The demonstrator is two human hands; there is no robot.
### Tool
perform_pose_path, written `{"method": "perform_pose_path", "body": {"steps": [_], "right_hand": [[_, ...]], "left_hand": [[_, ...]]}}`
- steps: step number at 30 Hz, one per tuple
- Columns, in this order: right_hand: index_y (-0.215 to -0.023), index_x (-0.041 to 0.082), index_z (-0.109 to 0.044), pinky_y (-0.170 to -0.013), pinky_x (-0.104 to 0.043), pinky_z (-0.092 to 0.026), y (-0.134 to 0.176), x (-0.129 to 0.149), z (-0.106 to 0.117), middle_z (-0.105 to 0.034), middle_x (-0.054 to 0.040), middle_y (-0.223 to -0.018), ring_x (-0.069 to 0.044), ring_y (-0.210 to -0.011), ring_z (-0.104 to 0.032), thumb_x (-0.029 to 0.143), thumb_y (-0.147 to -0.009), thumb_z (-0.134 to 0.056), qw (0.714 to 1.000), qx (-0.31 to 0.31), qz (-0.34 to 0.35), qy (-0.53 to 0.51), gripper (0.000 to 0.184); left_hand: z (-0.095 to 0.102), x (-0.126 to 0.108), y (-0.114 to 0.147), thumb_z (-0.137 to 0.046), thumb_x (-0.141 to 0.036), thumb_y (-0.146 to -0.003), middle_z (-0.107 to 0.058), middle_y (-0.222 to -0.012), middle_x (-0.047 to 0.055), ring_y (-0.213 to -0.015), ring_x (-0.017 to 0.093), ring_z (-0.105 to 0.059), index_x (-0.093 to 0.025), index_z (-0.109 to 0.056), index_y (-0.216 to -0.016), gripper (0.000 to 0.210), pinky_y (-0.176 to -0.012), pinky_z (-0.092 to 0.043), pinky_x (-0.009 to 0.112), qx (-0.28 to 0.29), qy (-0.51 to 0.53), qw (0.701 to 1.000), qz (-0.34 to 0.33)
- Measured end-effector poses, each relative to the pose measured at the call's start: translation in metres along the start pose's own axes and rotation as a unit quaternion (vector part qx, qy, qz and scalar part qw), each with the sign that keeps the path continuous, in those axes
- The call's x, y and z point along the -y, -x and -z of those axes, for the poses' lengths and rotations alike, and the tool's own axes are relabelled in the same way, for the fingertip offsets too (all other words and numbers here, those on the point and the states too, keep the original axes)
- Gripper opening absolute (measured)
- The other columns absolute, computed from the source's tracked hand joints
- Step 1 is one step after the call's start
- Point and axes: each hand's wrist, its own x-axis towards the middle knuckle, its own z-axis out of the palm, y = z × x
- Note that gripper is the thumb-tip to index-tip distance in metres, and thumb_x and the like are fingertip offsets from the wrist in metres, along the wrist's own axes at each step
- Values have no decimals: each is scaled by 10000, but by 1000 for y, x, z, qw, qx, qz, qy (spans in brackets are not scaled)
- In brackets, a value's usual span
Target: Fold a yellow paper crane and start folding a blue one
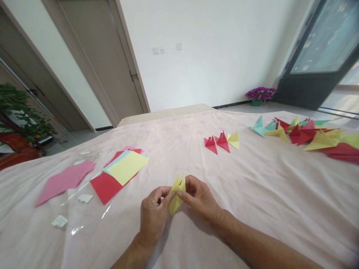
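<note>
Between my hands is a folded yellow origami crane (pixel 175 203), held above the cloth with two narrow points sticking up. My left hand (pixel 155 211) pinches its left side, thumb against the paper. From the right, my right hand (pixel 200 198) grips it too, thumb on the front near the middle and curled fingers behind. The fingertips behind the paper are partly hidden. Beyond my hands two red folded cranes (pixel 222 142) and a yellow folded piece (pixel 233 140) lie side by side.
At left lie a stack of yellow, blue and red paper sheets (pixel 127 168), pink sheets (pixel 66 180), a clear plastic wrapper (pixel 77 231) and small white paper bits (pixel 59 221). Several folded cranes (pixel 301 133) are piled at far right. Pale pink cloth (pixel 246 194) covers the table.
</note>
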Motion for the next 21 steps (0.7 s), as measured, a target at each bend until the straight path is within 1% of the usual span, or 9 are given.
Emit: {"method": "perform_pose_path", "body": {"steps": [2, 6, 11, 15, 21], "right_hand": [[-763, 179, -558, -581, -239, -403, -1, 5, 2, -552, 11, -705, -122, -630, -481, 394, -814, -652, 1000, -15, 6, 1, 240], [-757, 182, -561, -610, -248, -412, -2, 10, 5, -553, 12, -703, -124, -633, -488, 380, -820, -638, 999, -26, 20, -20, 222], [-720, 188, -558, -622, -263, -415, -2, 9, 4, -562, 4, -689, -137, -640, -491, 335, -805, -630, 999, -30, 32, -18, 184], [-696, 189, -549, -629, -268, -416, -2, 11, 4, -561, 4, -681, -139, -642, -496, 294, -792, -615, 999, -28, 29, -26, 157], [-695, 186, -535, -585, -248, -395, -1, 14, 4, -525, 19, -645, -122, -607, -463, 391, -819, -623, 998, -27, 17, -48, 255]], "left_hand": [[0, -1, 0, -631, -457, -853, -711, -769, 31, -660, 158, -601, -176, -727, -872, 297, -620, -465, 250, 14, -12, 1000, 0], [-1, -4, 2, -604, -470, -868, -680, -747, 19, -651, 147, -593, -178, -704, -846, 310, -596, -456, 233, 33, -15, 999, 11], [-3, -10, 4, -598, -494, -863, -624, -693, -6, -560, 114, -541, -170, -641, -812, 330, -509, -424, 206, 54, 25, 997, 53], [-3, -12, 4, -594, -497, -866, -583, -644, -19, -529, 109, -516, -172, -607, -795, 333, -481, -420, 203, 74, 51, 994, 58], [-2, -12, 7, -591, -492, -872, -573, -625, -20, -527, 110, -506, -173, -593, -785, 331, -478, -414, 203, 90, 54, 993, 54]]}}
